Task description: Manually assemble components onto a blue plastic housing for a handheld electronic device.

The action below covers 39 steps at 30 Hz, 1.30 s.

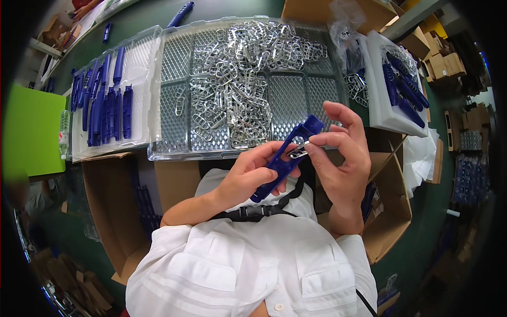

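My left hand (pixel 253 171) is closed round a long dark-blue plastic part (pixel 280 165), which slants up to the right in front of my chest. Between thumb and forefinger, my right hand (pixel 343 145) pinches a small shiny metal clip (pixel 298 151) against an opening near the part's upper end. How far the clip sits inside the part I cannot tell. Just beyond my hands lies a clear compartment tray (pixel 174 58) with a large heap of similar looped metal clips (pixel 248 95).
Left of it, a white tray (pixel 142 68) holds several blue parts (pixel 100 111). At right, a white foam box (pixel 377 79) contains more blue pieces. Open cardboard boxes (pixel 113 206) flank me below the table edge. A green panel (pixel 34 132) stands far left; another person's hand (pixel 82 11) shows at top left.
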Each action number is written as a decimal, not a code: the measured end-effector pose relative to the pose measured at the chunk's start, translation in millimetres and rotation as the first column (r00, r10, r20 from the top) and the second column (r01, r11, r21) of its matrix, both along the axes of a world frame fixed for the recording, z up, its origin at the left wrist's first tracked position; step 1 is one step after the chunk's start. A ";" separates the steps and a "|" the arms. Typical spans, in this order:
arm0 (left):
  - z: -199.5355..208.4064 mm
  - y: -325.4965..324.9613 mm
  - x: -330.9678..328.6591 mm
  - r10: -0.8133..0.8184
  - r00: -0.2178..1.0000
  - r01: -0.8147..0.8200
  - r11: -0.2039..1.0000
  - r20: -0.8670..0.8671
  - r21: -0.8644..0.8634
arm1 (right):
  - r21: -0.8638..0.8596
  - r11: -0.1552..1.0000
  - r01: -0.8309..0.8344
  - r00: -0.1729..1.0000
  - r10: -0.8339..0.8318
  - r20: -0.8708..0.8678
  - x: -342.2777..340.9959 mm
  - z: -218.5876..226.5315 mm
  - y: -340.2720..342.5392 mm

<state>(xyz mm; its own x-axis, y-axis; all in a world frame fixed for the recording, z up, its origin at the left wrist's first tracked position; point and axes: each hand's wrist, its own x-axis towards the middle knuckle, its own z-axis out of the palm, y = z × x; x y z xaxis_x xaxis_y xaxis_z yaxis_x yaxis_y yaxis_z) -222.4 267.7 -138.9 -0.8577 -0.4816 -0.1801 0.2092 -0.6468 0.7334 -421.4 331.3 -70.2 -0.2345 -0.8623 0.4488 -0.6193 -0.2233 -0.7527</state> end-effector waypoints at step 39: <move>-13.6 -1.8 -19.4 0.265 0.950 -0.136 0.827 0.163 -0.545 | 0.252 0.967 0.041 0.997 -0.055 0.049 9.1 -37.0 -7.2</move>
